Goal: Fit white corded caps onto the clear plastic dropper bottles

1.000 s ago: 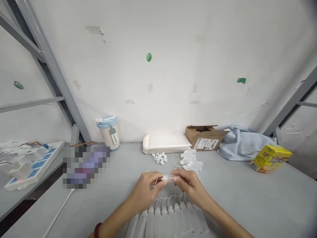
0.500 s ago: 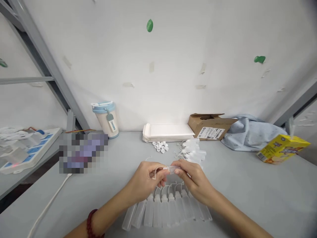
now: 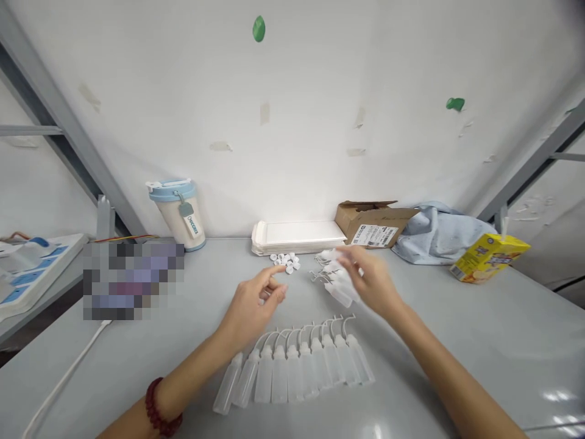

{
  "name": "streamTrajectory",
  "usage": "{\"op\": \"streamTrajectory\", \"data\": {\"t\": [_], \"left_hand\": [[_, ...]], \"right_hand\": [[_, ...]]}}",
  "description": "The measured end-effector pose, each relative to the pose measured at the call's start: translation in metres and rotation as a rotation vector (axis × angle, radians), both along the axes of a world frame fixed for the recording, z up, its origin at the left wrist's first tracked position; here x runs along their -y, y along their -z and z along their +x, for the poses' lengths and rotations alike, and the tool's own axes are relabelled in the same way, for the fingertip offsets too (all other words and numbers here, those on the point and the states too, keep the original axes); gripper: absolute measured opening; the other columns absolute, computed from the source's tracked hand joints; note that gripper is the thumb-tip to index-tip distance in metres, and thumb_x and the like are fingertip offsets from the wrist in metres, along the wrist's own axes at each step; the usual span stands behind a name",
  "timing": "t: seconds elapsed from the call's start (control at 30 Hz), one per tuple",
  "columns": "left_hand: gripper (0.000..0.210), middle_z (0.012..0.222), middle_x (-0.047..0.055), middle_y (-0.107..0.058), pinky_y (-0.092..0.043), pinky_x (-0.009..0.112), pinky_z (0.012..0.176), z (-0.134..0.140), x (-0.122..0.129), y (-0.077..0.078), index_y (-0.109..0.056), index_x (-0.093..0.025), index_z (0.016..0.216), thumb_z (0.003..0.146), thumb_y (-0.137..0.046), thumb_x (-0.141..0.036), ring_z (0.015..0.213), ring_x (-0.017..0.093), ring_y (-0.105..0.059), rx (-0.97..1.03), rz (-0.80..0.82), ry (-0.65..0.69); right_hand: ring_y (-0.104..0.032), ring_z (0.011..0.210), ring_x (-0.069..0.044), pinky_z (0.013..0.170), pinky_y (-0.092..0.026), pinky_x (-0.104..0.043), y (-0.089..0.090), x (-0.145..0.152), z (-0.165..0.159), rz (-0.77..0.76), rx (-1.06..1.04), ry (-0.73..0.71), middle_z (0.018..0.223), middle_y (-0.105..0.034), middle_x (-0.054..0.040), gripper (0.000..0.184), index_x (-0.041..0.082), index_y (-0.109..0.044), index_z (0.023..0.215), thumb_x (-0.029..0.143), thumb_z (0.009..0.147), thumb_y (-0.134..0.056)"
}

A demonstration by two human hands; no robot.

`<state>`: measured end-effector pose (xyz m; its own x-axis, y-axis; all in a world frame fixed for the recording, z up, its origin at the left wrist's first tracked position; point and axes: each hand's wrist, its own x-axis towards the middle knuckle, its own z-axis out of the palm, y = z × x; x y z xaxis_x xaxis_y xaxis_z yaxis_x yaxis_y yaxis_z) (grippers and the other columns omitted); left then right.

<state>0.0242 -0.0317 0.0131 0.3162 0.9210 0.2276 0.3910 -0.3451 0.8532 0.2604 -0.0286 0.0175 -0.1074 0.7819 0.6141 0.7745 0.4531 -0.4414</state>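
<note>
My left hand (image 3: 253,305) hangs over the table with its index finger and thumb apart, holding nothing. Its fingertip comes near a small heap of white caps (image 3: 289,269). At the loose pile of translucent plastic bottles (image 3: 339,294) with thin curved tubes, my right hand (image 3: 372,280) is slightly blurred. Its thumb and index finger look parted, and part of the pile is hidden behind it. In front of me lies a fanned row of similar bottles (image 3: 295,373), most with curved tubes at their tops. The leftmost bottle (image 3: 227,385) shows no tube.
At the back stand a lidded tumbler (image 3: 180,216), a stack of white flat boxes (image 3: 304,235) and an open cardboard box (image 3: 377,225). Right are a light-blue cloth (image 3: 443,235) and a yellow carton (image 3: 489,259). A white cable (image 3: 68,378) and power strip (image 3: 43,268) lie left.
My hands have parted from the small translucent piece they held together. The left moved left, and the right moved up to the bottle pile. The whole view has shifted slightly.
</note>
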Motion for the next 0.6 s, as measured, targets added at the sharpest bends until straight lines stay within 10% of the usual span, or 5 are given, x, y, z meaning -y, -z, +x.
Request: {"op": "streamTrajectory", "data": {"t": [0.2,0.6], "left_hand": [[0.024,0.063,0.000,-0.062,-0.044,0.025,0.062,-0.009,-0.017,0.006,-0.066,-0.015,0.081,0.079,-0.049,-0.032,0.061,0.015,-0.058,-0.045,0.016,-0.085],[0.029,0.113,0.005,-0.060,-0.046,0.036,0.083,-0.014,-0.038,0.024,-0.064,-0.021,0.099,0.087,-0.039,-0.029,0.109,0.023,-0.047,-0.313,0.274,-0.034]], "right_hand": [[-0.058,0.067,-0.018,0.059,-0.046,-0.030,0.005,-0.022,0.045,0.013,-0.049,0.250,0.092,-0.066,-0.0100,0.028,0.015,-0.062,0.097,0.034,0.084,-0.046],[-0.059,0.081,-0.023,0.068,-0.045,-0.032,0.014,-0.024,0.041,-0.214,0.135,0.099,0.085,-0.067,-0.0065,0.014,0.016,-0.064,0.083,0.023,0.072,-0.059]]}}
